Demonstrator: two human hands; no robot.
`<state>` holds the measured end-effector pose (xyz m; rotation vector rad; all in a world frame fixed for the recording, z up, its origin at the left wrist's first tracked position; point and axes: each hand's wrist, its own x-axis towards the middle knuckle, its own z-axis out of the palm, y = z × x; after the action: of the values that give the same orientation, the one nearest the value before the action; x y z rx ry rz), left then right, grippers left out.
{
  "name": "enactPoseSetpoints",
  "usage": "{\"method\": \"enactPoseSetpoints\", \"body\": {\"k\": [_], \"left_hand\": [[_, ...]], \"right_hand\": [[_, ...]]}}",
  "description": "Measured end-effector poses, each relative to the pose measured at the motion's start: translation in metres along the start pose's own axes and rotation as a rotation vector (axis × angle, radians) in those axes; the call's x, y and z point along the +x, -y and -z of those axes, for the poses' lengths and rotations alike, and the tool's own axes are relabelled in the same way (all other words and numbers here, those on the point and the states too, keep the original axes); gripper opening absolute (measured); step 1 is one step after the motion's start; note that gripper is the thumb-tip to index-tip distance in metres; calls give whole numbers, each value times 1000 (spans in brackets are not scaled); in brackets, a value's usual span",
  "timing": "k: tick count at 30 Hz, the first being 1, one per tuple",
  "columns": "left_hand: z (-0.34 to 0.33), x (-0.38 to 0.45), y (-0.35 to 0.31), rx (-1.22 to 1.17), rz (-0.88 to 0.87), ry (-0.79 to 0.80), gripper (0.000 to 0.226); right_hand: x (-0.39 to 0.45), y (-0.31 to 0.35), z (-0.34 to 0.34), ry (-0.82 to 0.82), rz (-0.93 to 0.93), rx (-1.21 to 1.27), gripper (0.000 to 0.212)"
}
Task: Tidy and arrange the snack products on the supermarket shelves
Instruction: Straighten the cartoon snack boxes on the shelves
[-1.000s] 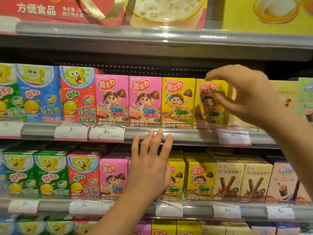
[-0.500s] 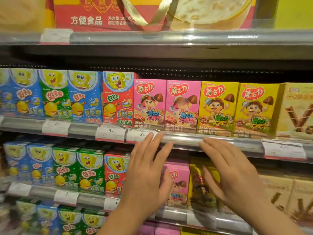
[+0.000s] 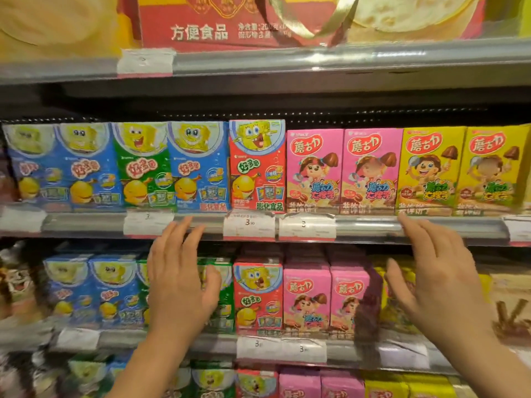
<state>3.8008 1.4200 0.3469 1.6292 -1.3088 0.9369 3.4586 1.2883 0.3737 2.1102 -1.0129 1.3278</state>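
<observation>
Bare open hands (image 3: 310,285), fingertips near the shelf rail (image 3: 370,225).

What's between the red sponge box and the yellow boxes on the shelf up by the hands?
Two pink boxes, side by side, sit between the red box and the yellow boxes, as the head view shows.

I'm looking at a supermarket aisle. Tiered metal shelves hold small snack boxes packed side by side, faces outward. The middle shelf rail (image 3: 373,225) carries paper price tags (image 3: 249,223); above it sits a large red gift box (image 3: 218,21), and below it more rows, blurred, seemingly the same brands.
</observation>
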Motion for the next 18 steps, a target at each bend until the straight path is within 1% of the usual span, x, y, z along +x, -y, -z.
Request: {"method": "enactPoseSetpoints", "body": {"k": [2, 5, 9, 13, 15, 16, 18], "left_hand": [[3, -2, 18, -8, 7, 34, 65], [3, -7, 34, 27, -45, 119, 71], [12, -3, 41, 36, -69, 215, 73], [24, 4, 49, 39, -122, 275, 72], [28, 7, 53, 28, -155, 300, 72], [30, 8, 56, 24, -173, 312, 72], [35, 9, 61, 7, -210, 324, 68]], "right_hand": [[-1, 22, -1, -7, -15, 27, 65], [0, 60, -5, 13, 45, 72, 65], [7, 118, -12, 47, 132, 97, 64], [12, 174, -30, 60, 149, 114, 65], [8, 192, -44, 114, 128, 53, 70], [4, 197, -51, 150, 114, -2, 77], [-2, 203, -60, 229, 91, -108, 96]]}}
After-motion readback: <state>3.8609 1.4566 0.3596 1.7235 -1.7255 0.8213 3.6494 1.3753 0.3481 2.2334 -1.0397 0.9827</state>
